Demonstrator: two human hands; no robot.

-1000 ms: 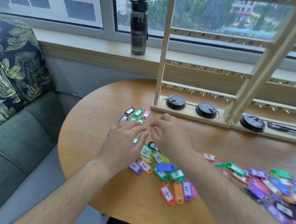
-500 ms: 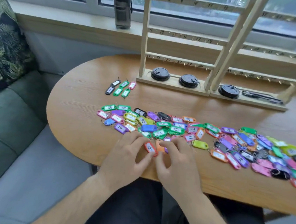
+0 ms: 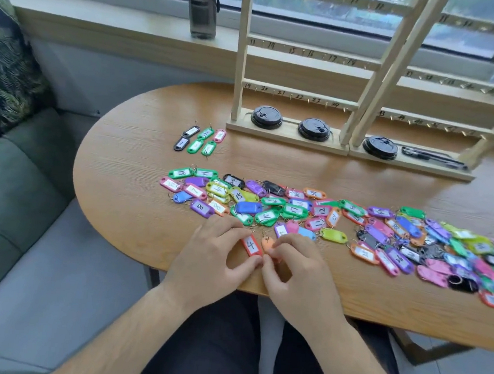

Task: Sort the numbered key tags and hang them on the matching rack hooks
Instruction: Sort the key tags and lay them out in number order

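Key tags [image 3: 298,210] of coloured plastic, each with a white number label, lie in a loose band across the middle of the frame. They spread over the oval wooden table [image 3: 121,159] and grow denser toward the right edge.

At the lower centre, near the table's front edge, the left hand [image 3: 214,262] holds a red key tag [image 3: 250,244] marked 4. Its thumb is at the tag's near end and its fingers are curled at the far end. Just right of it, the right hand [image 3: 300,273] pinches an orange key tag [image 3: 267,244] with bent fingertips. That tag's label cannot be seen. The two tags lie side by side, almost touching, and the thumbs of both hands meet below them.

Above and left of the band, well apart from it, a small group of six tags [image 3: 200,140] sits in two neat rows: black, green and pink.

In the upper centre stands a pale wooden rack [image 3: 294,90] with numbered rails and small hooks. A second wooden rack [image 3: 435,125] adjoins it on the right. Three black cup lids [image 3: 267,117] rest in the racks' bases.

A dark water bottle [image 3: 203,4] stands on the window sill at the top. A leaf-patterned cushion [image 3: 7,67] fills the upper left.
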